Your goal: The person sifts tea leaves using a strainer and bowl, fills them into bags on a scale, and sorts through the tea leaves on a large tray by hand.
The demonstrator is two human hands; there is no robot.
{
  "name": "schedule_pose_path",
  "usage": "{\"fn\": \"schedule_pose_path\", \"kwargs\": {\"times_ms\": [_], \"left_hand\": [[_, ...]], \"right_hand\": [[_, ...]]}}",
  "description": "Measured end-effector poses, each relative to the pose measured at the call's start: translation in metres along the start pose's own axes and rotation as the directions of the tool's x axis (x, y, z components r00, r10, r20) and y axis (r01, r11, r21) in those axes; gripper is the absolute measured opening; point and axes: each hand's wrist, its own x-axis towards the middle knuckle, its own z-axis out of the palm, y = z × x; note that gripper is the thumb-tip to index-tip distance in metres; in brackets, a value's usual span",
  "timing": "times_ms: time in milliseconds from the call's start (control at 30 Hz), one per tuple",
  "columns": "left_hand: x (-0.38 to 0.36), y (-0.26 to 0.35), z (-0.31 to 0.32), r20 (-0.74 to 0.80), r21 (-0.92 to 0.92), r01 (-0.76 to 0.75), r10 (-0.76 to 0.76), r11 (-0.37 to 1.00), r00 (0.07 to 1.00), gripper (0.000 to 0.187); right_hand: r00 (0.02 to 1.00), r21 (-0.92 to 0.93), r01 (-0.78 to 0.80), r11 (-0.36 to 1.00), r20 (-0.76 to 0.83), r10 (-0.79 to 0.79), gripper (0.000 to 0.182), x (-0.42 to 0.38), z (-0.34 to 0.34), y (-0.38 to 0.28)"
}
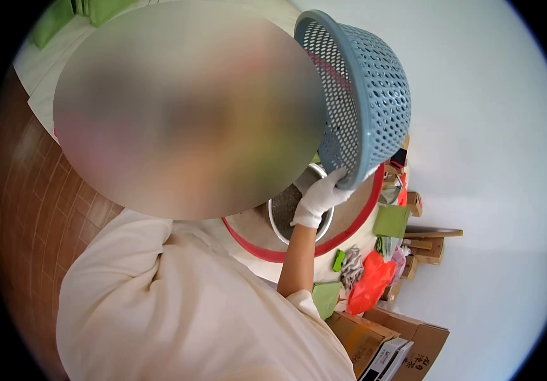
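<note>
My right hand point(317, 200), in a white glove, grips the lower rim of a blue-grey plastic basket point(381, 95) full of holes. The basket is raised and tipped on its side, its open mouth facing left. Behind my wrist a round metal pot point(329, 228) with dark contents stands on a round, red-edged surface point(267, 254). My left hand is not visible; a large blurred oval covers the area beyond my left sleeve point(121, 241).
Cardboard boxes point(359, 336) stand at the lower right. Near them lie a red plastic bag point(372, 282), a green box point(391, 221) and a grey cloth point(351, 268). A pale wall point(489, 190) rises on the right, and brown floor point(38, 209) shows at the left.
</note>
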Motion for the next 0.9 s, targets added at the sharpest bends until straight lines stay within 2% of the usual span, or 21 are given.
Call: {"fn": "schedule_pose_path", "kwargs": {"times_ms": [100, 133, 200, 233, 300, 367, 433, 500, 567, 633, 767, 833, 900], "left_hand": [[-0.004, -0.004, -0.003, 0.045, -0.002, 0.003, -0.003, 1.0, 0.999, 0.032], [-0.004, -0.004, -0.002, 0.052, 0.0, 0.005, -0.005, 1.0, 0.999, 0.032], [-0.001, -0.001, -0.003, 0.054, 0.002, -0.001, 0.001, 1.0, 0.999, 0.032], [-0.004, -0.001, -0.001, 0.036, -0.013, 0.005, -0.005, 1.0, 0.999, 0.031], [-0.007, -0.001, 0.002, 0.019, -0.03, 0.002, -0.001, 1.0, 1.0, 0.03], [-0.005, 0.001, -0.003, 0.039, 0.01, 0.016, -0.016, 1.0, 0.999, 0.029], [-0.01, -0.005, -0.002, 0.055, 0.026, 0.019, -0.02, 0.999, 0.998, 0.029], [-0.007, 0.005, -0.005, 0.055, 0.037, -0.007, 0.005, 0.999, 0.998, 0.029], [-0.013, 0.005, 0.002, 0.006, -0.005, 0.01, -0.01, 1.0, 1.0, 0.03], [-0.008, 0.009, -0.001, 0.022, -0.014, -0.014, 0.015, 1.0, 1.0, 0.03], [-0.008, 0.003, -0.003, 0.07, 0.051, 0.022, -0.025, 0.998, 0.997, 0.024], [-0.011, -0.001, -0.002, 0.058, 0.027, 0.019, -0.021, 0.999, 0.998, 0.024], [-0.009, 0.003, 0.0, 0.044, 0.0, -0.01, 0.01, 1.0, 0.999, 0.024]], "right_hand": [[0.999, 0.055, 0.017, 0.998, -0.033, -0.015, 0.066, -0.007, -0.002, 0.002], [0.992, 0.026, 0.055, 0.998, -0.116, -0.052, 0.05, -0.007, -0.001, -0.001], [0.976, 0.001, 0.096, 0.995, -0.196, -0.094, 0.038, -0.003, 0.007, -0.002], [0.98, 0.008, 0.076, 0.997, -0.184, -0.073, 0.038, -0.005, 0.011, -0.001], [0.96, -0.004, 0.15, 0.989, -0.237, -0.146, 0.038, -0.006, 0.009, -0.006], [0.978, -0.02, 0.094, 0.995, -0.187, -0.096, 0.039, -0.005, 0.006, 0.002], [0.977, -0.075, 0.099, 0.992, -0.183, -0.111, 0.038, -0.012, 0.004, 0.0], [0.959, 0.099, 0.113, 0.989, -0.272, -0.082, 0.035, -0.011, 0.01, -0.016], [0.963, 0.023, 0.064, 0.998, -0.265, -0.055, 0.035, -0.017, 0.002, -0.008], [0.966, 0.139, 0.068, 0.988, -0.256, -0.03, 0.036, -0.009, 0.005, -0.01], [0.966, 0.067, 0.018, 0.998, -0.26, 0.0, 0.035, -0.003, 0.012, -0.012], [0.964, 0.106, -0.125, 0.987, -0.222, 0.146, 0.041, -0.01, 0.01, -0.024], [0.957, 0.127, -0.097, 0.987, -0.262, 0.127, 0.037, -0.006, 0.005, -0.014]]}}
